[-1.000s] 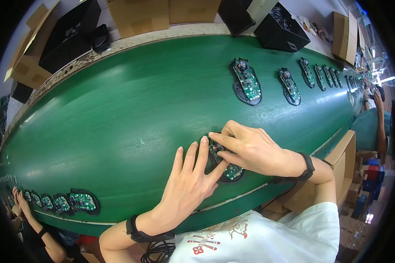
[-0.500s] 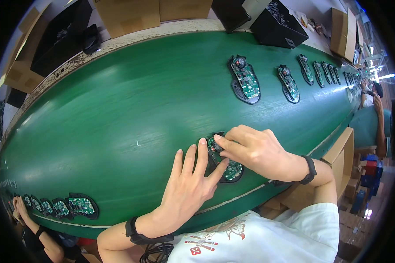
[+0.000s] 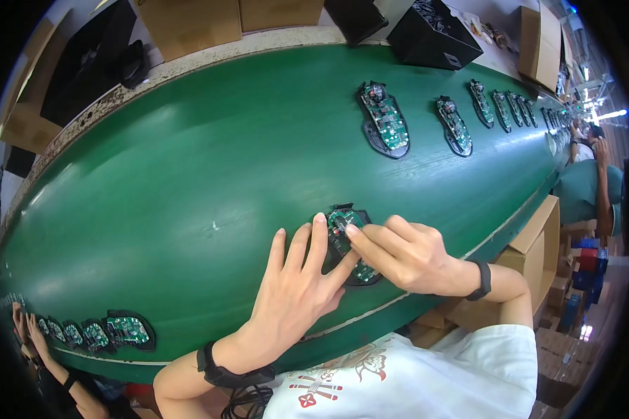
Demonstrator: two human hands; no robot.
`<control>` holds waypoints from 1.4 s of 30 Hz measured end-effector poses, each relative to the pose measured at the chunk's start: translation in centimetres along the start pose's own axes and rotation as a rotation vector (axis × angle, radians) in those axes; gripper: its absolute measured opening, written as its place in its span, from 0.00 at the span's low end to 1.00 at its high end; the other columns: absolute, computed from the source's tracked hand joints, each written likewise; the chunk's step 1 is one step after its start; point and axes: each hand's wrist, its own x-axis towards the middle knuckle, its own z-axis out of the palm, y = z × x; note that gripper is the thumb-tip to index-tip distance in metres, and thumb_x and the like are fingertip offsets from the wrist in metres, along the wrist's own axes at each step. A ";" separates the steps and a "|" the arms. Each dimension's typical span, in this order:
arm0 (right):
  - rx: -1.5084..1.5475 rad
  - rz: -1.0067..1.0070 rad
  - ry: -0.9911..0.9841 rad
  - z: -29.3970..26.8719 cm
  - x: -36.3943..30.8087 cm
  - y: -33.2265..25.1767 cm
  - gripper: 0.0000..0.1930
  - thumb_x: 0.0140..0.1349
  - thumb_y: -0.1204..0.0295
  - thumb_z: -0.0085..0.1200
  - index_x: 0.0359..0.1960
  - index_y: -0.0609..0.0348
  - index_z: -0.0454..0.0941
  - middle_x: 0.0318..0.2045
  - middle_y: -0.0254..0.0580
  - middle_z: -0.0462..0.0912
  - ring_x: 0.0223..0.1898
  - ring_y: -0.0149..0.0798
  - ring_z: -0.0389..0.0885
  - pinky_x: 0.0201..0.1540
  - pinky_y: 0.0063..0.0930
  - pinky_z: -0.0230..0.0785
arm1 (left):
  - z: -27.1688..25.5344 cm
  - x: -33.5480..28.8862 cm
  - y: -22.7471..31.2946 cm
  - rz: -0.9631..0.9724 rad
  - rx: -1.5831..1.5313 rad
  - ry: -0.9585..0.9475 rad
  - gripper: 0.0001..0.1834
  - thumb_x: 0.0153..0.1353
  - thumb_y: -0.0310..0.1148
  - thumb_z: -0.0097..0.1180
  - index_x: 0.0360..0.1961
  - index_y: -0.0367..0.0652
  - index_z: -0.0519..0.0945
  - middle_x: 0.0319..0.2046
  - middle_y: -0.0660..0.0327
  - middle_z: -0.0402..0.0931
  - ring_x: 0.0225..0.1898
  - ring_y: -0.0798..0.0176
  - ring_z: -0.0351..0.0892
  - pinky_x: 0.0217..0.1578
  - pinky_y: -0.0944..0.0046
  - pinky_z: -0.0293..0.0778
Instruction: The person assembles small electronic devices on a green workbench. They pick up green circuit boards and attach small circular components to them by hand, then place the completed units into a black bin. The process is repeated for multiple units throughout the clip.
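A green circuit board in a black shell (image 3: pixel 362 274) lies on the green work surface in front of me, partly covered by my fingers. My left hand (image 3: pixel 295 286) is spread over its left side: the forefinger rests along the edge and the thumb reaches across the middle of the board. My right hand (image 3: pixel 405 255) comes in from the right with thumb and fingers pinched together. Its fingertips are at the upper part of the board, beside a small dark part with a reddish spot. Whatever the pinch holds is hidden.
Similar boards in black shells stand in a row at the far right, the nearest one (image 3: pixel 386 122) largest. Several more (image 3: pixel 129 329) lie at the lower left, near another person's hands (image 3: pixel 31 328). Black bins (image 3: pixel 437 35) and cardboard boxes (image 3: pixel 189 28) line the far edge.
My right hand has drawn down and slightly right, uncovering more of the board's upper end. My left hand stays on the board, almost unmoved. The whole view has shifted a little.
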 end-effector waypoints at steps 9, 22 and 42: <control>0.027 0.146 -0.017 -0.3 0.7 0.5 0.25 0.45 0.73 0.64 0.50 0.58 0.84 0.36 0.30 0.79 0.32 0.31 0.75 0.24 0.23 0.70 | 0.5 0.7 -1.3 0.068 0.023 -0.001 0.39 0.44 0.46 0.75 0.62 0.71 0.77 0.71 0.46 0.58 0.67 0.43 0.62 0.65 0.35 0.61; 0.393 0.426 -0.026 -1.2 -3.2 -0.4 0.10 0.48 0.72 0.72 0.34 0.53 0.87 0.30 0.30 0.80 0.28 0.33 0.76 0.21 0.27 0.69 | -0.6 -1.0 -0.2 0.040 0.265 -0.093 0.37 0.56 0.40 0.64 0.69 0.69 0.71 0.54 0.47 0.70 0.51 0.51 0.71 0.65 0.34 0.64; 0.590 0.311 0.056 1.7 -3.7 1.1 0.09 0.45 0.77 0.73 0.30 0.55 0.88 0.28 0.28 0.81 0.26 0.31 0.73 0.17 0.24 0.61 | -0.1 -0.2 -0.8 0.037 0.156 -0.067 0.37 0.52 0.38 0.68 0.65 0.72 0.75 0.51 0.49 0.68 0.51 0.49 0.72 0.61 0.34 0.68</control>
